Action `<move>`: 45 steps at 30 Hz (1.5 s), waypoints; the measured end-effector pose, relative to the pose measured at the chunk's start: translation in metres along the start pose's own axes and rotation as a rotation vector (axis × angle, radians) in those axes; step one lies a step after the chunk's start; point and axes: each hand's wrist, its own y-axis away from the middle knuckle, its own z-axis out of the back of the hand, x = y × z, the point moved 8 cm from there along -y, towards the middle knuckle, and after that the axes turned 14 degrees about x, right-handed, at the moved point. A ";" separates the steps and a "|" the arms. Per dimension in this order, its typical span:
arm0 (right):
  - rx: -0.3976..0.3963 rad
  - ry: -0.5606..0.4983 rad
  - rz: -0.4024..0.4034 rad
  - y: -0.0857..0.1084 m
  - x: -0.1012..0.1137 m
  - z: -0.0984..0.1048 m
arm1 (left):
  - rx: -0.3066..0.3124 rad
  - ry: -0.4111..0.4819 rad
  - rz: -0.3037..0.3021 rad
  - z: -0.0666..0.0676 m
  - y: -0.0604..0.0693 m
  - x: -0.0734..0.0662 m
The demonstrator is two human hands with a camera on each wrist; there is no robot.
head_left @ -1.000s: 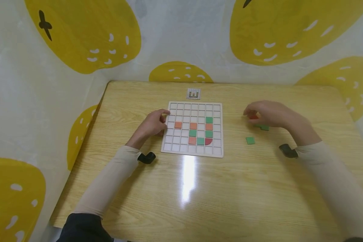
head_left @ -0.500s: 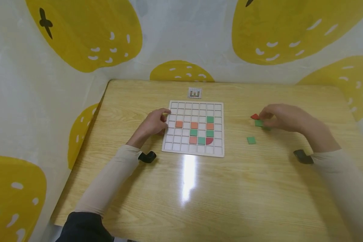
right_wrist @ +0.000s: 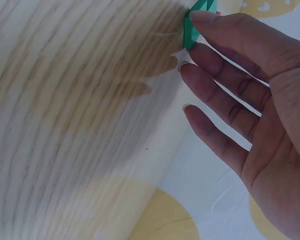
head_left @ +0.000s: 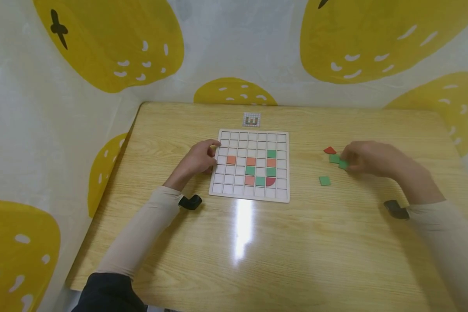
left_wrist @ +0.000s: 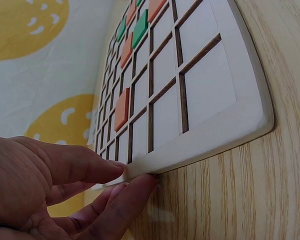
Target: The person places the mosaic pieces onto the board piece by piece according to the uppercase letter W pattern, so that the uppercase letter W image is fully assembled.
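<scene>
The grid board lies just right of the left hand, whose thumb and finger touch its edge, spread apart. Nine pieces sit in its cells; four lie loose, so the filling looks well advanced but unfinished.

A lone green tile lies to the near left of the right hand, which seems to pinch another, the corner green tile, between thumb and fingertip. Beyond that hand's fingertips are a third green square and a red piece. Farthest, ahead of the left hand, is a pattern card.

Against a second ago, the right hand has moved off the red piece; the board's pieces are unchanged.
</scene>
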 end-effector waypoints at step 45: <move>-0.003 0.034 0.082 -0.009 0.006 -0.008 | 0.004 0.005 -0.003 0.000 -0.001 0.002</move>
